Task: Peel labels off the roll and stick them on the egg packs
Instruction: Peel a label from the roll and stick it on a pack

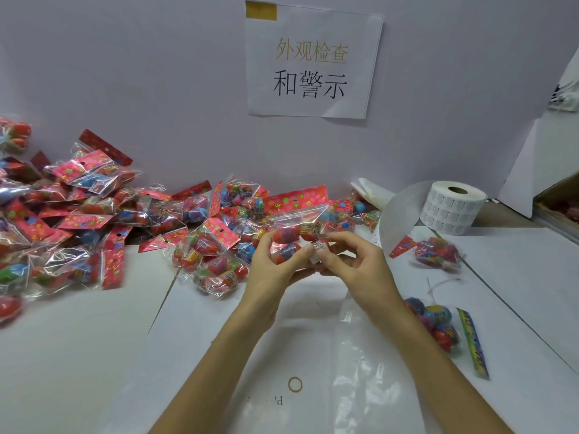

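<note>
Left hand (269, 267) gripping egg pack (293, 233) above table (78, 355), right hand (354, 264) pinching small label (316, 253) against it, label roll (451, 206) far right.

A paper sign (310, 61) printed with Chinese characters is fixed to the wall (156, 73) by yellow tape (261, 10). A clear plastic sheet (360, 371) is spread on the white table (78, 371).

The clear crinkly plastic bag of red eggs (297, 228), pinched between left hand (269, 272) and right hand (360, 269), is glossy. Beyond the right hand, the white paper label roll (451, 209) looks matt, like the smooth white tabletop (78, 355) under both hands.
</note>
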`<state>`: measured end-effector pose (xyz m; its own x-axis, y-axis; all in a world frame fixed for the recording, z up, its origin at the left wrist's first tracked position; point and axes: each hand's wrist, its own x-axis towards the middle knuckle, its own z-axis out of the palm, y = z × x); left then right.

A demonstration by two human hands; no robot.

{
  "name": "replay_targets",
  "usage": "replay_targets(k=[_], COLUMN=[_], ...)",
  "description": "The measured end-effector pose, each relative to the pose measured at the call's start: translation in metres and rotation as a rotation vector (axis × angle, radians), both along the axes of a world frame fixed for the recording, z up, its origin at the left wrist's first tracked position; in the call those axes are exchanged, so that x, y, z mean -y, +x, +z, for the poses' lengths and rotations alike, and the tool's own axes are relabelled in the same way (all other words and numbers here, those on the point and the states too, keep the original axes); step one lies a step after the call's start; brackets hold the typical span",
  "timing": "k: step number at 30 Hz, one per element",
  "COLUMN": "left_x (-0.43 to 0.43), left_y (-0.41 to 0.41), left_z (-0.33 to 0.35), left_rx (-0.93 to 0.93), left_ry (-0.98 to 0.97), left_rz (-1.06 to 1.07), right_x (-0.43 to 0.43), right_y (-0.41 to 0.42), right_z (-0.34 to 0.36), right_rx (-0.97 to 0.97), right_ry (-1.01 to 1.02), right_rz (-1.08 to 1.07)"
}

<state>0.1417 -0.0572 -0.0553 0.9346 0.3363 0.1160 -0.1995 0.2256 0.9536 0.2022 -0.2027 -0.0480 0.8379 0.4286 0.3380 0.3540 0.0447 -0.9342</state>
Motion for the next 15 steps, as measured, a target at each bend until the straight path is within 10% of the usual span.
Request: replay_targets(k=[15], left_x=[0.0], left_y=[0.0021], left_z=[-0.0008], left_rx=[0.042], left_ry=[0.259], left_rz=[0.102], right_x=[0.0015], right_y=[0.0038], right_z=[0.0007], right_rx=[-0.146], right_ry=[0.085], right_rz=[0.016])
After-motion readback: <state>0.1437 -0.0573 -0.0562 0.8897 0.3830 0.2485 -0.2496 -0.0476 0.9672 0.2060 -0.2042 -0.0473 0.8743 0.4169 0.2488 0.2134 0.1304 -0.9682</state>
